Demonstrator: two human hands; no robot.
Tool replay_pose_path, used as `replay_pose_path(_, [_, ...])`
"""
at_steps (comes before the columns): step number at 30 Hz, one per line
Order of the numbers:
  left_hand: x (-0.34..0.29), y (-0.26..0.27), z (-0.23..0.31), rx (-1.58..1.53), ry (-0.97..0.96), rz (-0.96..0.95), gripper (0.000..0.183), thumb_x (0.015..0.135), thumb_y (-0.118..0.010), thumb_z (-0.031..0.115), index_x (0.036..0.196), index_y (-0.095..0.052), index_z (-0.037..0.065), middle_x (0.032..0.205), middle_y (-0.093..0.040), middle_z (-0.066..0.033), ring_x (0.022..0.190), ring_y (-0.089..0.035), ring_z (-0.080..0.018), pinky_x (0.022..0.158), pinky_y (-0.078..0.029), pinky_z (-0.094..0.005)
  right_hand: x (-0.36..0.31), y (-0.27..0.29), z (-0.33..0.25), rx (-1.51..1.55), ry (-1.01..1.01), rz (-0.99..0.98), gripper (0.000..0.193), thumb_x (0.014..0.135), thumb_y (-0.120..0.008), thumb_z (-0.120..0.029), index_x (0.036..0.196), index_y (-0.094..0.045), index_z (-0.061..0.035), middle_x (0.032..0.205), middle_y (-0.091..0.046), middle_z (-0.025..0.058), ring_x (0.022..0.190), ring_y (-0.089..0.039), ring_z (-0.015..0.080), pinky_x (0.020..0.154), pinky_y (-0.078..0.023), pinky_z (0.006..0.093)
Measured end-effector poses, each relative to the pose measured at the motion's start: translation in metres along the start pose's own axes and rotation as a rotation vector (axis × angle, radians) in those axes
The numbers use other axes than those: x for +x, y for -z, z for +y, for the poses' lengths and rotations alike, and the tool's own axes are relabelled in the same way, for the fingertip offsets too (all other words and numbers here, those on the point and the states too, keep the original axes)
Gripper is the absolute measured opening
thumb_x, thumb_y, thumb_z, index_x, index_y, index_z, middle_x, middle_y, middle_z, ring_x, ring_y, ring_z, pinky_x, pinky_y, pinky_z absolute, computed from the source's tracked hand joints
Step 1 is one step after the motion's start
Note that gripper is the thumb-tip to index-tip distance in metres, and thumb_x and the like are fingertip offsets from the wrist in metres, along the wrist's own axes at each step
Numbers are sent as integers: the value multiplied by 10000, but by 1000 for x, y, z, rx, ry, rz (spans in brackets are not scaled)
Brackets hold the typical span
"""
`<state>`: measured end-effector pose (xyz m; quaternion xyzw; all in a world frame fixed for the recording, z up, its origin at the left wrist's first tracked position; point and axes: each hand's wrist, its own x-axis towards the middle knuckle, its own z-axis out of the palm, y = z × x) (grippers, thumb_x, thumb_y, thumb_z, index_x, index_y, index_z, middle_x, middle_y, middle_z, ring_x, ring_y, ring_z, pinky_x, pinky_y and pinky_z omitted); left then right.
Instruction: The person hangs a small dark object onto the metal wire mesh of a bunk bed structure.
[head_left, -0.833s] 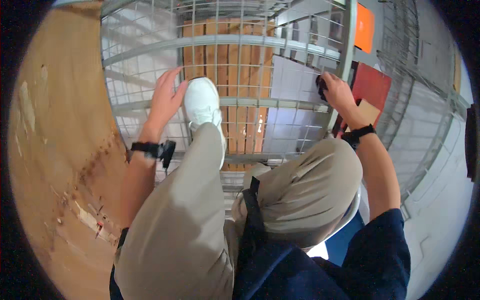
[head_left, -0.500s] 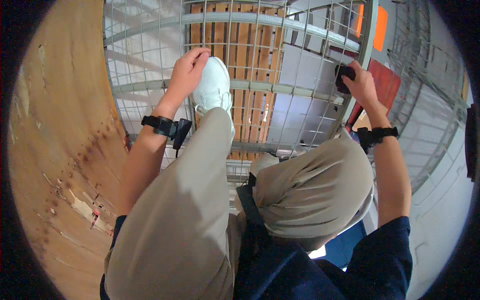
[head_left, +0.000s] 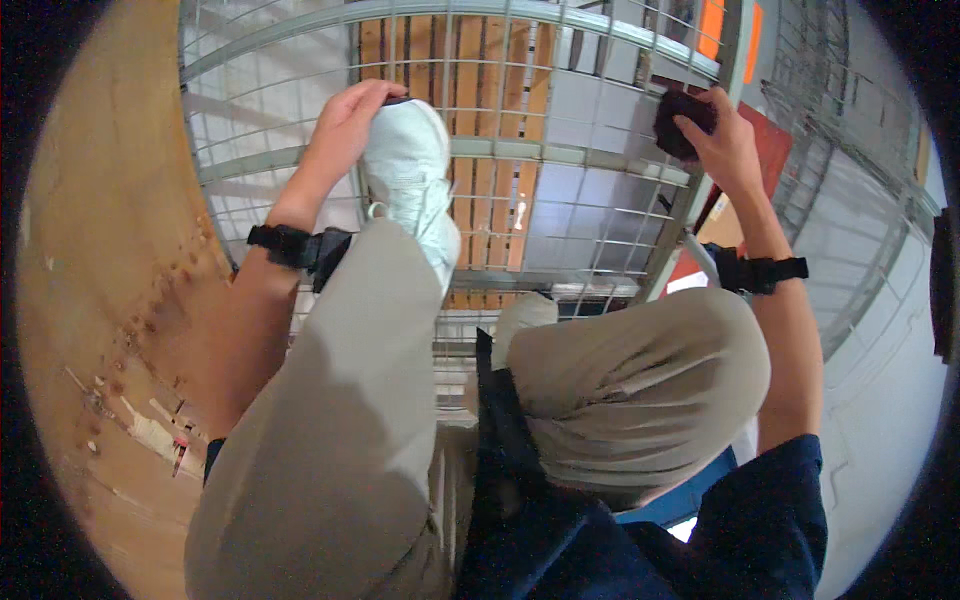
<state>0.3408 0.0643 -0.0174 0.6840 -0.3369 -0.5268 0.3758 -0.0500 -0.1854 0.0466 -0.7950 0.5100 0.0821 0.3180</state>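
Note:
A white lace-up sneaker [head_left: 408, 155] is on my raised foot, below the tan trouser leg [head_left: 350, 330]. My left hand [head_left: 350, 120] is closed over its toe, with the fingertips curled at the front edge. A small dark patch shows under those fingertips; I cannot tell whether it is part of the sneaker. To the right, my right hand [head_left: 730, 145] grips a dark, rough-looking block [head_left: 684, 124] between thumb and fingers, close to the upright post of a wire frame. The block's kind is not plain, and its far side is hidden.
A grey wire-mesh frame [head_left: 565, 152] with bars spans the area ahead, and wooden slats [head_left: 490, 200] show behind it. Worn brown board [head_left: 120, 300] lies at the left. More wire mesh [head_left: 850, 150], a red panel [head_left: 765, 150] and an orange piece [head_left: 712, 30] are at the right.
The sneaker and my left hand have shifted left and a little up in the picture. My right hand with the dark block has moved slightly up; the block shows more of its face.

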Motion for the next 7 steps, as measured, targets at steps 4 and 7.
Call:
replay_pose_path(4, [2,-5,2,-135,125,7,326,1043,-469,231,1081,-693,-4,1051,-704,-43,997,-618,-125,925,-447,-247,1,-4,2,-47,-17,-35,378,855,-743,-243,1109,-562,-29,915,-701,227,887,-704,386,766,-546,428])
replay_pose_path(7, [3,-1,6,-147,156,-61,364,1042,-467,283,1117,-705,18,1078,-710,-52,995,-621,-125,946,-442,-269,6,-18,13,-80,13,-32,353,850,-748,-191,1094,-552,-25,876,-705,193,813,-719,304,711,-540,368])
